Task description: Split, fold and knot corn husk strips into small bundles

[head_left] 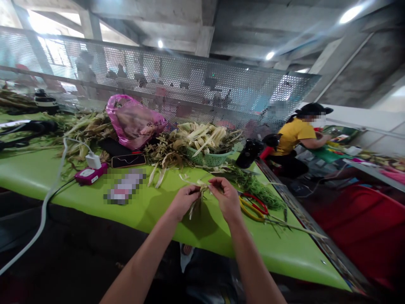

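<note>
A small bundle of dried corn husk [200, 195] is held between my two hands above the front of the green table. My left hand [185, 199] pinches its stem side, with loose strips hanging below the fingers. At the upper end, my right hand [225, 195] closes thumb and fingers on a pale piece of the same husk. Right of that hand lie scissors [253, 209] with red and yellow handles, apart from it. Behind the hands stands a green basket [209, 158] heaped with pale husk strips [205, 137].
Left on the table [152, 215] are a purple power socket [91, 174] with a white charger, a phone [128, 160] and a pink plastic bag [134, 120]. Green stems [262, 190] and a black bottle [248, 154] lie right. A person in yellow [294, 137] works beyond.
</note>
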A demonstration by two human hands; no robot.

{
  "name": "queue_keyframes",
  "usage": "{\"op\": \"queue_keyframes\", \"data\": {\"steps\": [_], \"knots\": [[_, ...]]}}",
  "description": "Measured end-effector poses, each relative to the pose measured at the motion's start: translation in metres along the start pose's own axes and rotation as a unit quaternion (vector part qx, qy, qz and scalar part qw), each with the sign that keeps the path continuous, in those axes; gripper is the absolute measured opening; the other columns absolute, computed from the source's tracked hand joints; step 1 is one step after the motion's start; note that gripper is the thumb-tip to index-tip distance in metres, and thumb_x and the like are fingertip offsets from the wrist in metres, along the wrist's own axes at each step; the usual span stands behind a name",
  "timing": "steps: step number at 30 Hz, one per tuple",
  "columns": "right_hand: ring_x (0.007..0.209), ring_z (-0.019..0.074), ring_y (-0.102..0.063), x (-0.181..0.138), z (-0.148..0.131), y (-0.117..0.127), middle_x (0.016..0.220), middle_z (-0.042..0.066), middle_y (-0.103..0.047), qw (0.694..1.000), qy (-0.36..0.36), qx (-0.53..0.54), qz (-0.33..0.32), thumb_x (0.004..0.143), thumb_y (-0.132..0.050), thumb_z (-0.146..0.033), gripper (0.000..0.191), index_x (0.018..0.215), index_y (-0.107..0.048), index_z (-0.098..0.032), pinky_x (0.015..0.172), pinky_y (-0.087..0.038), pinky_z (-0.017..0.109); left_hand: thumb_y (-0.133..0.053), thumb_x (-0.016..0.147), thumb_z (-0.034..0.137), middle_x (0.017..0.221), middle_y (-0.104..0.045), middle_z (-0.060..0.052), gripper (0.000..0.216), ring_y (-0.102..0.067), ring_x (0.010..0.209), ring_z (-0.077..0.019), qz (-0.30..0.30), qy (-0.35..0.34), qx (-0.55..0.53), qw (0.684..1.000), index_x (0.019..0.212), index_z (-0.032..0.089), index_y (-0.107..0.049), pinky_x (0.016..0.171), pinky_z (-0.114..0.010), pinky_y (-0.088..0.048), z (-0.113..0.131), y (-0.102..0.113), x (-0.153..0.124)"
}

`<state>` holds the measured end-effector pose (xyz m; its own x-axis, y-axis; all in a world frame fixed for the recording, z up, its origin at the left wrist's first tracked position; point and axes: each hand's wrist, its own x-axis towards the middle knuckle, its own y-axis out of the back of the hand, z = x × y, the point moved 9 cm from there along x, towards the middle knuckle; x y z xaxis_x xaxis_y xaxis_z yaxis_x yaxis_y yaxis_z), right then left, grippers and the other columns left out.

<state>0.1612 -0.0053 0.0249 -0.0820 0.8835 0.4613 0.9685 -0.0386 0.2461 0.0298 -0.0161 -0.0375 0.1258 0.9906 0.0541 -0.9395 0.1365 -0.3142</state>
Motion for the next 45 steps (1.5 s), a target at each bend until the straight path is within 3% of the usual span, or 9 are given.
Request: {"op": "queue_keyframes", "data": {"steps": [2,5,8,13,21,26,34,40,45], "knots": [[0.087,0.0231,-0.058,-0.003,-0.01,0.003,0.091,0.006,-0.064,0.998,0.034,-0.055,0.019,0.078,-0.063,-0.031,0.017,0.093,-0.062,-0.021,0.082,-0.044,0.038,-0.068,0.069,0.026,0.078,-0.067,-0.003,0.023,-0.057,0.073,-0.0128,0.015,-0.003,-0.021,1.0,0.088,0.015,-0.072,0.073,-0.023,-0.042,0.0,0.003,0.001],[0.107,0.0285,-0.051,-0.015,-0.037,0.011,0.11,0.01,-0.06,0.97,0.12,-0.183,0.103,0.078,-0.065,-0.031,0.023,0.099,-0.062,-0.023,0.094,-0.036,0.045,-0.069,0.069,0.027,0.085,-0.068,-0.004,0.026,-0.059,0.079,-0.0128,0.062,-0.01,-0.06,0.996,0.093,0.016,-0.071,0.076,-0.023,-0.043,0.0,0.012,0.002],[0.104,0.0289,-0.051,-0.024,-0.043,0.002,0.103,0.01,-0.061,0.958,0.133,-0.231,0.108,0.079,-0.065,-0.034,0.016,0.09,-0.064,-0.023,0.092,-0.035,0.044,-0.072,0.067,0.028,0.088,-0.068,-0.005,0.03,-0.059,0.077,-0.0131,0.08,-0.014,-0.092,0.992,0.093,0.014,-0.069,0.075,-0.025,-0.044,-0.001,0.016,0.001],[0.072,0.0199,-0.057,-0.021,-0.006,-0.033,0.08,0.004,-0.066,0.996,-0.001,-0.076,-0.047,0.082,-0.06,-0.042,0.022,0.085,-0.065,-0.02,0.066,-0.042,0.032,-0.073,0.065,0.026,0.085,-0.068,-0.005,0.03,-0.059,0.078,-0.0142,0.071,-0.024,-0.104,0.992,0.092,0.013,-0.067,0.079,-0.027,-0.045,0.002,0.013,0.0],[0.058,0.0135,-0.049,-0.021,0.036,-0.022,0.065,0.0,-0.06,0.988,-0.126,0.082,-0.034,0.076,-0.067,-0.041,0.024,0.073,-0.063,-0.018,0.057,-0.036,0.026,-0.066,0.068,0.021,0.081,-0.066,-0.004,0.019,-0.057,0.079,-0.0146,0.084,-0.072,-0.01,0.994,0.085,0.012,-0.066,0.078,-0.027,-0.043,0.004,0.014,0.005],[0.058,0.0127,-0.048,-0.023,0.038,-0.021,0.064,-0.001,-0.058,0.987,-0.126,0.091,-0.027,0.076,-0.066,-0.039,0.022,0.072,-0.062,-0.018,0.057,-0.036,0.026,-0.057,0.073,0.021,0.069,-0.059,-0.001,0.01,-0.052,0.063,-0.0123,0.088,-0.077,0.051,0.992,0.079,0.014,-0.062,0.062,-0.025,-0.042,0.003,0.014,0.006],[0.061,0.0157,-0.05,-0.023,0.021,-0.027,0.065,0.001,-0.06,0.996,-0.084,0.011,-0.037,0.075,-0.067,-0.041,0.023,0.074,-0.064,-0.018,0.058,-0.038,0.028,-0.055,0.07,0.021,0.055,-0.042,0.005,0.009,-0.034,0.051,-0.0074,0.07,-0.024,-0.017,0.997,0.076,0.015,-0.06,0.05,-0.021,-0.026,0.006,0.01,-0.003],[0.069,0.0169,-0.056,-0.021,0.023,-0.02,0.078,0.002,-0.066,0.985,-0.1,0.139,0.014,0.074,-0.07,-0.04,0.022,0.086,-0.066,-0.022,0.064,-0.042,0.029,-0.068,0.067,0.038,0.057,-0.045,0.006,0.03,-0.029,0.047,-0.0047,0.033,0.019,-0.06,0.997,0.086,0.015,-0.065,0.047,-0.021,-0.02,0.001,0.005,-0.004],[0.065,0.014,-0.053,-0.018,0.027,-0.009,0.069,0.0,-0.062,0.987,-0.086,0.122,0.057,0.076,-0.068,-0.036,0.018,0.077,-0.068,-0.018,0.064,-0.04,0.027,-0.071,0.066,0.047,0.064,-0.055,0.003,0.039,-0.035,0.048,-0.0041,0.012,0.024,-0.054,0.998,0.085,0.014,-0.065,0.047,-0.019,-0.024,-0.004,0.001,-0.003]]}}
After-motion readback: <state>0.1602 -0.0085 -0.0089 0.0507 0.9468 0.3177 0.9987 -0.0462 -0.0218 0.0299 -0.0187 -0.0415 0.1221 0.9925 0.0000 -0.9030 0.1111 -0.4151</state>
